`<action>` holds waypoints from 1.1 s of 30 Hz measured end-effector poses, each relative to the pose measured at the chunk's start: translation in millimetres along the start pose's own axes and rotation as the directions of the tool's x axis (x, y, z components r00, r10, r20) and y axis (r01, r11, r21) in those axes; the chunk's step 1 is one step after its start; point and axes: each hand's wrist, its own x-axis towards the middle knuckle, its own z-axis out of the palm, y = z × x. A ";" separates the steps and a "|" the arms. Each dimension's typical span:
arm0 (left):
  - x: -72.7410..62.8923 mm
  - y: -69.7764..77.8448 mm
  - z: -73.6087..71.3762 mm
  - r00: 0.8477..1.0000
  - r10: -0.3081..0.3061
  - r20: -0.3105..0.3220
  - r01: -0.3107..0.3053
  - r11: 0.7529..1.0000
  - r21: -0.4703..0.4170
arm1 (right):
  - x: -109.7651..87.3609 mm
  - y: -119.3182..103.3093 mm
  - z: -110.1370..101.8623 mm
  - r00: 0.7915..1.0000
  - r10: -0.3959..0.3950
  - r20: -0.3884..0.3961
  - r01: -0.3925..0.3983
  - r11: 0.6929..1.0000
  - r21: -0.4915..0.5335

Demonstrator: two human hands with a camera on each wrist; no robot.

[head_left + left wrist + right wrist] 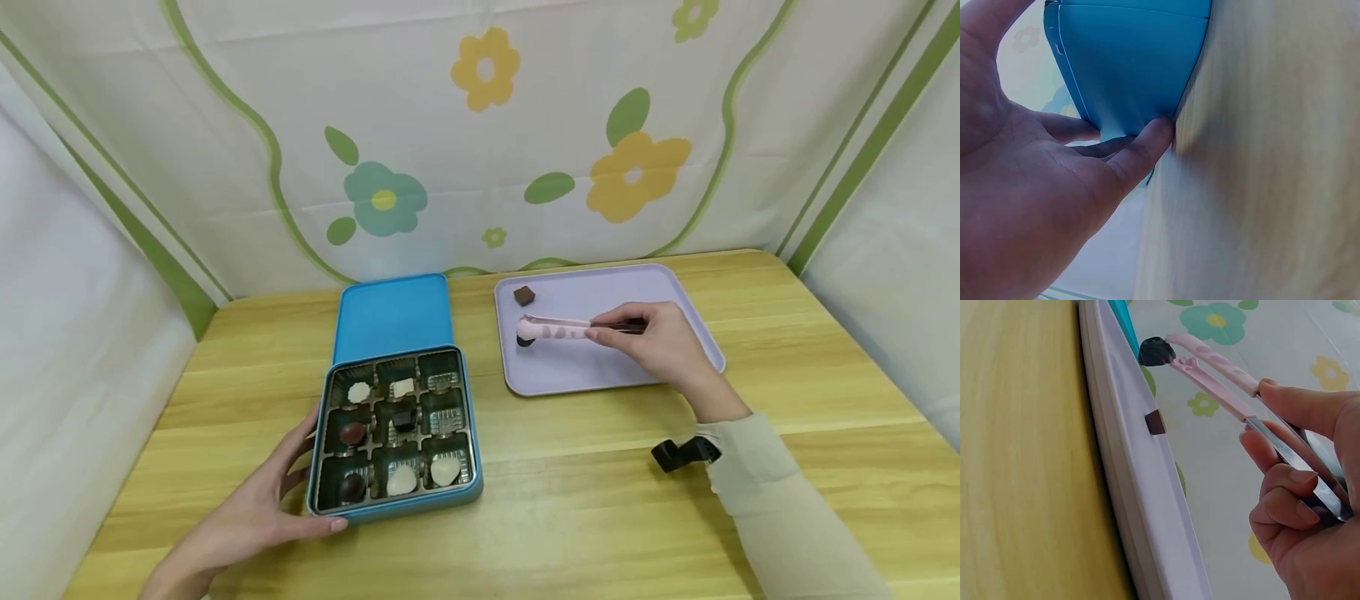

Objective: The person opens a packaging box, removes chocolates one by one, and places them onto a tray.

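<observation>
My right hand point(663, 342) holds a pair of pink-tipped metal tongs point(1222, 387), with thumb and fingers around the handles. At the tong tips is a dark chocolate point(1157, 351), seen above the tray in the right wrist view. A brown square chocolate point(524, 296) lies on the lilac tray point(615, 287). My left hand point(251, 508) grips the near left corner of a blue tin point(420, 505), thumb along its front and fingers at its left side. Inside the tin, a divided insert holds several white and dark chocolates, including a white heart-like one point(446, 470); two right-hand compartments hold none.
The tin's blue lid point(393, 317) lies behind the tin, left of the tray. A wooden table point(555, 500) bears everything, with a flower-printed cloth point(450, 150) hanging behind it. A black wrist device point(684, 454) sits at the right sleeve.
</observation>
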 end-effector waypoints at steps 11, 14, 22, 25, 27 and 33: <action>-0.8 -1.3 1.6 1.000 -0.024 0.001 0.024 1.000 -0.010 | 2.8 4.7 1.3 0.997 -0.011 -0.072 0.008 0.999 -0.045; -0.6 -0.9 1.3 1.000 -0.012 0.000 0.012 1.000 -0.015 | 2.3 5.3 4.9 0.991 -0.066 -0.118 0.060 0.997 -0.054; 0.1 -0.1 0.7 1.000 0.012 0.002 -0.012 1.000 -0.024 | 2.4 5.7 17.5 0.937 -0.281 -0.206 0.258 0.957 -0.133; 0.3 -0.2 0.3 1.000 0.012 0.002 -0.011 1.000 -0.019 | 1.8 4.8 19.7 0.928 -0.313 -0.202 0.287 0.947 -0.145; 0.3 -0.4 0.3 1.000 0.015 0.002 -0.015 1.000 -0.017 | 0.6 3.3 19.6 0.926 -0.323 -0.195 0.297 0.943 -0.150; 0.4 -1.0 0.3 1.000 0.023 0.004 -0.022 0.999 -0.026 | -2.9 -1.6 16.9 0.913 -0.376 -0.157 0.349 0.920 -0.176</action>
